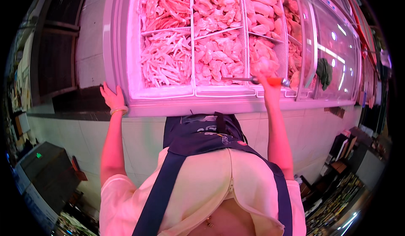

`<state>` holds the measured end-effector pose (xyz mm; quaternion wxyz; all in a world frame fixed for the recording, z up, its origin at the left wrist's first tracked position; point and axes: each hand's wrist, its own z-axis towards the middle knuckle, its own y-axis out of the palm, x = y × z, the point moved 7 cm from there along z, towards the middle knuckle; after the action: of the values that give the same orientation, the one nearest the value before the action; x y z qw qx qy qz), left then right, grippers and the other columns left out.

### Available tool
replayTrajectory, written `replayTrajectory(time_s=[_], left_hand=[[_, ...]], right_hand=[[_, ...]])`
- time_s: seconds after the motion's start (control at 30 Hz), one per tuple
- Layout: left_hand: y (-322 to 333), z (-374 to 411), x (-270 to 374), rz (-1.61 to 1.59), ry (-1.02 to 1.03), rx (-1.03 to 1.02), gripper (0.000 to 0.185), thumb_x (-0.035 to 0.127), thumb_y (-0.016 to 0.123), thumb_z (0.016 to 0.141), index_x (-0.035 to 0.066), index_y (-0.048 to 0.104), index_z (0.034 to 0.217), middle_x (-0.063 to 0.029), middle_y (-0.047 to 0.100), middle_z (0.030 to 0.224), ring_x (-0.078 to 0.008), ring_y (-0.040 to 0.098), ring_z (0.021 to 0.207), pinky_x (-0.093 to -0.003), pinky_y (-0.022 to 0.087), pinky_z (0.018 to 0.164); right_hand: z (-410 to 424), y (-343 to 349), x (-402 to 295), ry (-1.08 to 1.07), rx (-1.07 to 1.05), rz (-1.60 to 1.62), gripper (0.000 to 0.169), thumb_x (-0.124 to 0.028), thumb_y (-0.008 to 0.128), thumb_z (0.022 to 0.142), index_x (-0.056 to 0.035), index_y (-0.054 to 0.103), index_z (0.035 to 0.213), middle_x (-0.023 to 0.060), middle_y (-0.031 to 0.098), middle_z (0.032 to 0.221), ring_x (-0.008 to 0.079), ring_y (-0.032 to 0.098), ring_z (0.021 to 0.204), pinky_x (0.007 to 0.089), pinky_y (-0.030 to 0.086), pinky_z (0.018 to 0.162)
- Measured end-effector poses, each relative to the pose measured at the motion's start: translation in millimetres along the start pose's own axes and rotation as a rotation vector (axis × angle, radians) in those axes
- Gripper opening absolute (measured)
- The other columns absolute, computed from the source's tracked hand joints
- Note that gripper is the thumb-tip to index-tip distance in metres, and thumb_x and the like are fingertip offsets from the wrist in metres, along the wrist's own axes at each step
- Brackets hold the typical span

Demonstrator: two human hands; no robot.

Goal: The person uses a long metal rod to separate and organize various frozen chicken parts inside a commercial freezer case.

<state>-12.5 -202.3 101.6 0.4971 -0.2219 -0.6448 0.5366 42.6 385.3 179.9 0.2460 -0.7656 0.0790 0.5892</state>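
My right hand is closed around the orange handle of a screwdriver-like tool. Its thin metal shaft points left, over the front of a compartment of raw chicken wing pieces. At the left corner of the freezer, my left hand rests with fingers spread and holds nothing; a bangle circles its wrist. Chicken feet fill the front left compartment. Larger raw poultry pieces lie just beyond my right hand.
The chest freezer's front rim runs along my apron. White wire dividers separate the compartments. Sliding glass lids cover the right part, with a dark green cloth on them. A dark box-shaped stand is behind me at left.
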Motion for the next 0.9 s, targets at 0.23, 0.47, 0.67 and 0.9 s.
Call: replayTrajectory(time_s=[0.23,0.47,0.67,0.9], left_hand=[[3,-48,15,0.274,-0.039,0.143,0.072,0.033,0.058,0.077,0.012,0.024,0.136,-0.0174,0.024,0.139,-0.0314,0.023,0.129,-0.0577,0.02,0.099],[9,-47,33,0.411,-0.106,0.2,0.077,0.04,0.058,0.073,0.013,0.024,0.136,-0.0156,0.027,0.138,-0.0295,0.025,0.128,-0.0527,0.021,0.101],[2,-53,27,0.463,-0.131,0.261,0.074,0.043,0.057,0.074,0.013,0.027,0.135,-0.0134,0.031,0.136,-0.0272,0.03,0.126,-0.0501,0.024,0.099],[2,-52,35,0.405,-0.121,0.249,0.074,0.04,0.059,0.073,0.013,0.027,0.135,-0.0135,0.031,0.135,-0.027,0.03,0.126,-0.0507,0.023,0.1]], right_hand=[[14,-11,-112,-0.247,-0.114,0.445,0.02,-0.002,0.054,0.081,-0.0069,0.037,0.072,0.003,0.046,0.065,0.0112,0.045,0.058,0.0271,0.04,0.059],[14,-3,45,-0.061,-0.145,0.033,0.016,-0.003,0.061,0.078,-0.0052,0.045,0.079,0.0019,0.05,0.072,0.0084,0.049,0.067,0.0225,0.041,0.062],[3,7,-7,-0.147,-0.503,-0.008,0.011,0.0,0.062,0.076,-0.0038,0.051,0.078,0.0025,0.056,0.076,0.0085,0.051,0.071,0.0229,0.042,0.066],[0,2,15,0.065,-0.655,0.001,0.008,0.0,0.056,0.08,0.0002,0.052,0.072,0.0042,0.057,0.077,0.0108,0.052,0.071,0.0264,0.04,0.079]])
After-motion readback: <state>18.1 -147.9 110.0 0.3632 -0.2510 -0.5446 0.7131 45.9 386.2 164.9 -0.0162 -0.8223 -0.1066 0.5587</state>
